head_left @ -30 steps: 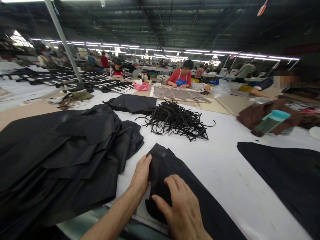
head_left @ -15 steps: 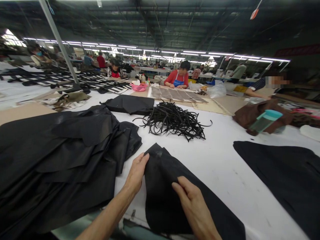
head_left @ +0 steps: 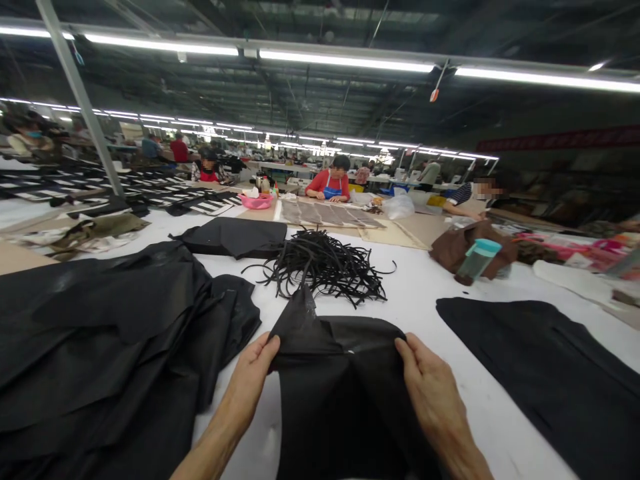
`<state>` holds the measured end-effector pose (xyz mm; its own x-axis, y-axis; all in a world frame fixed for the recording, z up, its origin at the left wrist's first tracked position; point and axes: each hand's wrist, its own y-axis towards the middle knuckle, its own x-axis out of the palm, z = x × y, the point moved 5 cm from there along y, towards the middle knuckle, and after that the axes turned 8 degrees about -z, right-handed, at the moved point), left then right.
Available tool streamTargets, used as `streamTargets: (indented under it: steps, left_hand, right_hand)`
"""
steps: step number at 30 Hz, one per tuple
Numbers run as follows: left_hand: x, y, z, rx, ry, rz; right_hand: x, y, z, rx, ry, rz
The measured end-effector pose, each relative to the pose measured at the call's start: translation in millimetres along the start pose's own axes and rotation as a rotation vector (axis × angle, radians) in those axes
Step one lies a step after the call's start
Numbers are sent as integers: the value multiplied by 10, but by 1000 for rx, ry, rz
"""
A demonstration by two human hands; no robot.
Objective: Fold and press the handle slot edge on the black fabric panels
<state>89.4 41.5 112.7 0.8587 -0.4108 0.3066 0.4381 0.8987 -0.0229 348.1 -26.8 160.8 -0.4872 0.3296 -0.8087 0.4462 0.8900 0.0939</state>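
Observation:
Between my hands is a black fabric panel (head_left: 345,400), spread wide, with a pointed corner standing up on its left side. My left hand (head_left: 253,373) pinches its left edge between thumb and fingers. The right edge is gripped by my right hand (head_left: 433,383), thumb on top. The panel's lower part runs out of view at the bottom. Just beyond it lies a tangled heap of thin black strips (head_left: 327,267). To my left, a big rumpled pile of black fabric (head_left: 115,347) covers the table, and another flat black piece (head_left: 545,367) lies on the right.
The white table (head_left: 400,280) carries a folded black stack (head_left: 230,237), a pink basket (head_left: 257,201) and a bottle with a turquoise lid (head_left: 477,260) beside brown cloth (head_left: 455,247). Across it, a person in red (head_left: 327,183) works; another person in stripes (head_left: 467,200) is at the right.
My right hand has moved from the panel's middle to its right edge, and the panel is now spread between both hands. The camera view has tilted up and turned right.

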Motion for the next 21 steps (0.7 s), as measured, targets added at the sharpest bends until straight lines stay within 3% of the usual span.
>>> streamTargets:
  steps: [5,10,17,21]
  left_hand:
    - [-136,-17,138,11,54,49]
    - [-209,-106,184,-21,97,-69]
    - [-262,-190,299,-39,182,-72]
    - [-362,-284,309,-74,151,-28]
  right_hand:
    - [-244,105,59,33,-97,89]
    - [-355,163,136,52,-141,78]
    - [-593,253,207,62,-186,150]
    - [-784,413,495,88,-177,170]
